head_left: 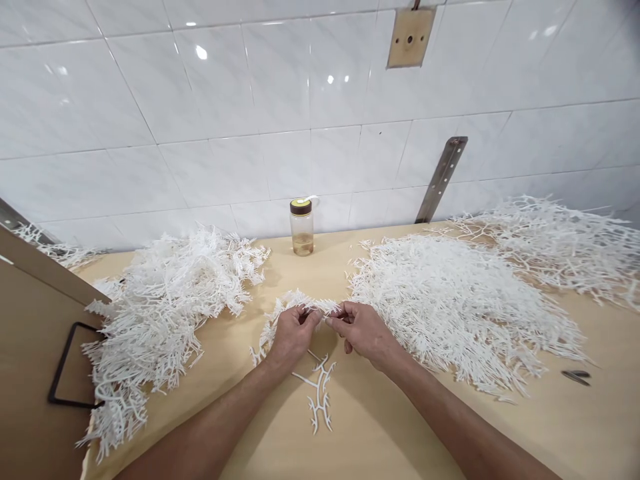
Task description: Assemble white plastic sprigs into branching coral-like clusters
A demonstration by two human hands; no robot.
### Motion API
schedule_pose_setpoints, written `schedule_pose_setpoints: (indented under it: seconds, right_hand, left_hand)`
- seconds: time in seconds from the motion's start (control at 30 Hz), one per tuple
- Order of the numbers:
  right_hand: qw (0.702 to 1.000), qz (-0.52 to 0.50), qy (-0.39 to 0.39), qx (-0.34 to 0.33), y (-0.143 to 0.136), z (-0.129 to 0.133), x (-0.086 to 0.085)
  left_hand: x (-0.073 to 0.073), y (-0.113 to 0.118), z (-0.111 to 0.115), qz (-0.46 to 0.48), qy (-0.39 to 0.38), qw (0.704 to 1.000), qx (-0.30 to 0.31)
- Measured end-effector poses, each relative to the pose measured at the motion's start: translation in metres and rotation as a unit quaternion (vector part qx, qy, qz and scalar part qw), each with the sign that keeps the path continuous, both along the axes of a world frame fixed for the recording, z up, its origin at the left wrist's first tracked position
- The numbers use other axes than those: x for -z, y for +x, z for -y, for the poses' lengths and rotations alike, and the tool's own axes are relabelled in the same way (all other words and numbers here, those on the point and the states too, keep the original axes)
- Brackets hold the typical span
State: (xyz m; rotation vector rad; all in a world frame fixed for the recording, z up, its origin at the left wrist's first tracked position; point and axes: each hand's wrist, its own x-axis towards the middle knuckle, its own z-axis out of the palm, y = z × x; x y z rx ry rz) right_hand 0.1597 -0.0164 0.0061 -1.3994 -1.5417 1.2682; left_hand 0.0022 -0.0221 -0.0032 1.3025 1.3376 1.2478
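Near the middle of the wooden table, my left hand pinches a white spiky branch piece. My right hand grips the right end of the same piece, its thumb and index finger pressed together. The two hands are a short gap apart. More white branching pieces lie behind and left of my left hand. Between my forearms, a smooth white branched piece lies on the table, its upper stems reaching toward my left hand.
White piles lie at the left, right and far right. A bottle stands near the tiled wall. Small dark tool at right; brown panel with a black handle at left; metal bracket on the wall.
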Motion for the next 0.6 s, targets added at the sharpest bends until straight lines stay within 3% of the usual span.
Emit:
schedule_pose_setpoints:
  seconds: [0.17, 0.33, 0.5, 0.6]
  right_hand:
    - [0.999, 0.049, 0.010, -0.001, 0.0005, 0.0014, -0.0053]
    - [0.997, 0.077, 0.012, -0.008, -0.0007, 0.0015, -0.0065]
    - [0.975, 0.185, 0.121, 0.024, -0.0041, 0.0028, -0.0033]
    - [0.972, 0.190, 0.134, 0.028, -0.0031, 0.0027, -0.0015]
  left_hand:
    - [-0.0002, 0.0006, 0.0021, -0.009, 0.011, 1.000, 0.017]
    - [0.0023, 0.0014, 0.0024, -0.028, 0.010, 1.000, -0.004]
    - [0.0036, 0.0029, 0.0031, -0.075, 0.021, 0.997, -0.022]
    - [0.0017, 0.0028, 0.0041, -0.069, 0.011, 0.997, 0.008]
